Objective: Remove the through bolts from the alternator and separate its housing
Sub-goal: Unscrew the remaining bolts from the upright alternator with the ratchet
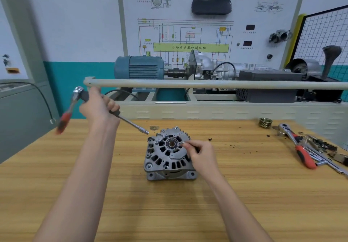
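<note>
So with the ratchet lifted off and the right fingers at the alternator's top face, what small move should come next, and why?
Probably lift the right hand up and away, drawing out the small metal piece it pinches, likely a bolt. The left hand holds the ratchet with extension clear of the alternator, so nothing seems to block it. Whether the piece is fully free cannot be told.

My surface point(207, 204) is honey-yellow wood with fine streaked grain. The alternator point(168, 155) is dull silver-grey, its vents dark, with a black ring around the shaft. The ratchet point(75, 106) I hold has a red and black grip and a chrome head. A second ratchet point(299, 147) has the same red grip. The pulley point(265, 122) looks brassy. The motor point(138, 67) is blue-grey; the wall point(75, 83) band is teal under white.
</note>
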Motion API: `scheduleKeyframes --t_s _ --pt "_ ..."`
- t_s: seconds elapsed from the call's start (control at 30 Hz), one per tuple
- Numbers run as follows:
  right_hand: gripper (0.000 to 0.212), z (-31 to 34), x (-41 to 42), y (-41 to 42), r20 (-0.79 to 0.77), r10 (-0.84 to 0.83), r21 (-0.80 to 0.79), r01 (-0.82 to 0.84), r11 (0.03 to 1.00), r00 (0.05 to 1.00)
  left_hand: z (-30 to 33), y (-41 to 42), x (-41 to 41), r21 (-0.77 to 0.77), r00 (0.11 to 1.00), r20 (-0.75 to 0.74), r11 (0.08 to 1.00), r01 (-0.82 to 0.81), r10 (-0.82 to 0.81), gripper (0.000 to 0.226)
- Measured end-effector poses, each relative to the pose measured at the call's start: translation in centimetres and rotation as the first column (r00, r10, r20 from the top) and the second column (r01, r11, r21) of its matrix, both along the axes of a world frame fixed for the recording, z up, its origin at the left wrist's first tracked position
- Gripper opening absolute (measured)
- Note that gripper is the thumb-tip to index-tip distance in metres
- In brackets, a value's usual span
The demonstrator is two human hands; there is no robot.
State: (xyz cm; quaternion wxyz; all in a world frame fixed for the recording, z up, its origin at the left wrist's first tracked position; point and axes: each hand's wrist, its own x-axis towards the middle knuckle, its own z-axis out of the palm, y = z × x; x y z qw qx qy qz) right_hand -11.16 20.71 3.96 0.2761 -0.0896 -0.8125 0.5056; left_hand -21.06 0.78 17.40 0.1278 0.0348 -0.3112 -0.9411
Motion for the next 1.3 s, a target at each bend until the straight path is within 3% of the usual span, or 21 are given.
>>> scheduleKeyframes --t_s 0.2,0.3,0.47,0.8,1.0,1.13,1.23,1.3 --pt "0.028 -0.2 -0.5 3.5 0.009 -0.179 -0.083 0.179 0.98 0.984 -3.3 1.5 0.4 -0.142 0.996 -0.057 0.988 0.066 -0.075 0.037" --pt "0.031 -1.4 -0.4 6.4 0.182 -0.258 0.0 0.262 0.965 0.949 -3.7 2.0 0.4 -0.18 0.995 -0.079 0.982 0.052 -0.067 0.039" --pt "0.018 -4.0 -1.3 8.3 0.399 -0.324 0.192 0.267 0.944 0.858 -3.8 2.8 0.9 -0.239 0.989 -0.11 0.969 0.066 -0.095 0.042" --pt "0.009 -5.2 -2.3 7.4 0.436 -0.388 0.36 0.238 0.902 0.812 -4.4 2.7 2.3 -0.291 0.982 -0.175 0.956 0.02 -0.074 0.041" --pt "0.012 -4.9 -2.3 7.4 0.441 -0.374 0.361 0.22 0.906 0.816 -4.1 2.7 2.6 -0.289 0.972 -0.222 0.957 0.005 -0.072 0.045" --pt "0.02 -3.3 -2.8 6.8 0.19 -0.325 0.222 0.282 0.933 0.927 -3.6 3.2 3.0 -0.26 0.962 -0.263 0.966 0.006 -0.077 0.046" --pt "0.029 -1.0 -4.3 5.2 0.058 -0.133 0.069 0.129 0.989 0.989 -3.2 3.6 3.0 -0.248 0.957 -0.278 0.969 0.007 -0.078 0.04" --pt "0.041 0.5 -5.5 3.9 0.074 0.074 -0.013 -0.073 0.997 0.994 -3.1 3.9 2.9 -0.26 0.956 -0.283 0.966 0.003 -0.079 0.039"
